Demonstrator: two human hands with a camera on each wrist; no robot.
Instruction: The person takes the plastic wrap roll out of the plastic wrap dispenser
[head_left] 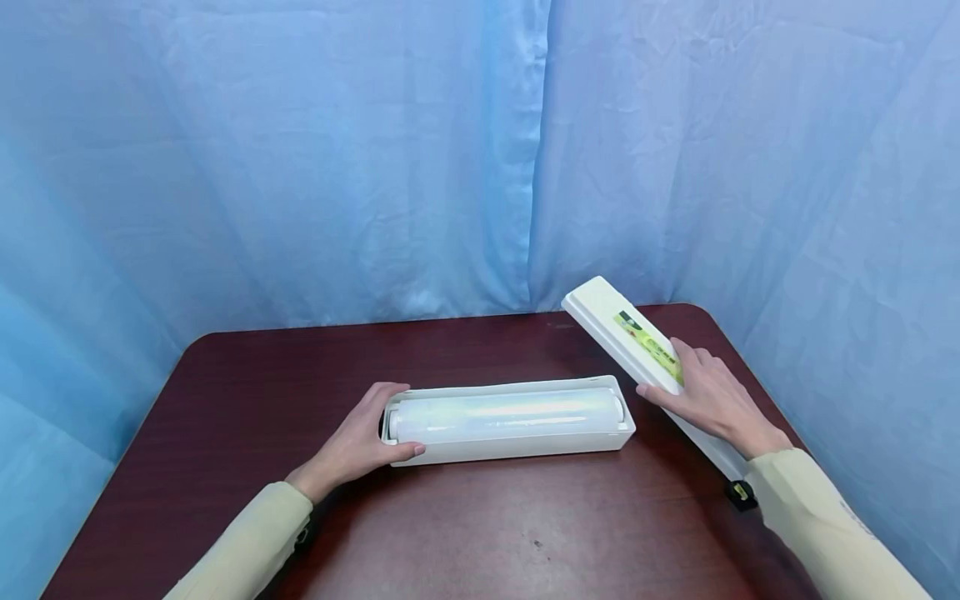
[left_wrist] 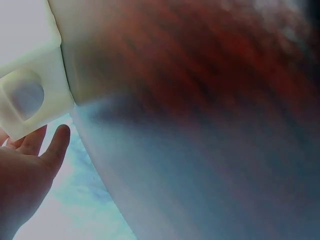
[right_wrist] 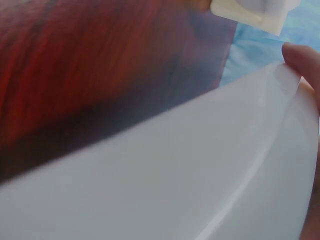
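A long white box [head_left: 517, 450] lies uncovered on the table, with a shiny roll of plastic wrap [head_left: 510, 414] inside it. At its left end my left hand [head_left: 356, 437] grips the box, thumb on the near wall and fingers at the far wall. The left wrist view shows that end of the box [left_wrist: 55, 85] with a round hole. To the right, my right hand [head_left: 716, 396] holds the long white lid [head_left: 600, 312] across its width, tilted and apart from the box. A green label lies on the lid's top. In the right wrist view the lid [right_wrist: 150, 165] fills the lower part.
The dark red-brown wooden table [head_left: 480, 525] has rounded far corners. Light blue curtains [head_left: 375, 167] hang behind it and on both sides. A small black object with a yellow mark [head_left: 741, 495] shows beside the right sleeve.
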